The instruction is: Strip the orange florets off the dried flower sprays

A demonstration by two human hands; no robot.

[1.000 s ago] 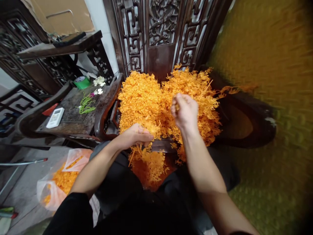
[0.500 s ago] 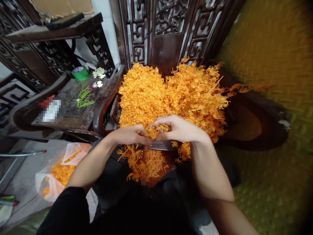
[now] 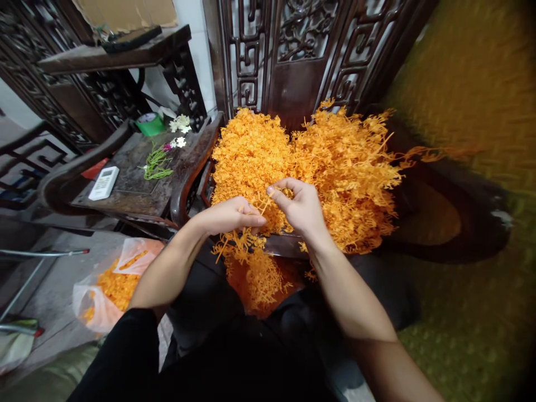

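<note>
My left hand (image 3: 234, 216) is closed, its thumb and fingers pinched round a frilly orange sprig (image 3: 263, 207) whose thin stalks stick up toward the other hand. At the upper end of that sprig, the thumb and forefinger of my right hand (image 3: 302, 206) are pinched together. Below my left hand dangles a loose orange cluster (image 3: 259, 273). Just beyond both hands rises a big heap of fluffy orange sprigs (image 3: 251, 156), dense on the left. Longer strands (image 3: 355, 162) spread out on its right side. Whether the sprigs are real or artificial I cannot tell.
On the dark wooden chair (image 3: 138, 206) at left lie a white remote control (image 3: 104, 183), green tape (image 3: 151, 124), white flowers (image 3: 180, 124) and green stems (image 3: 157, 163). A plastic bag (image 3: 113, 285) of orange pieces rests on the floor. Carved wooden panels (image 3: 297, 84) stand behind.
My right hand has moved up and back from my left, and the thin sprig between them shows more. The view has shifted slightly left.
</note>
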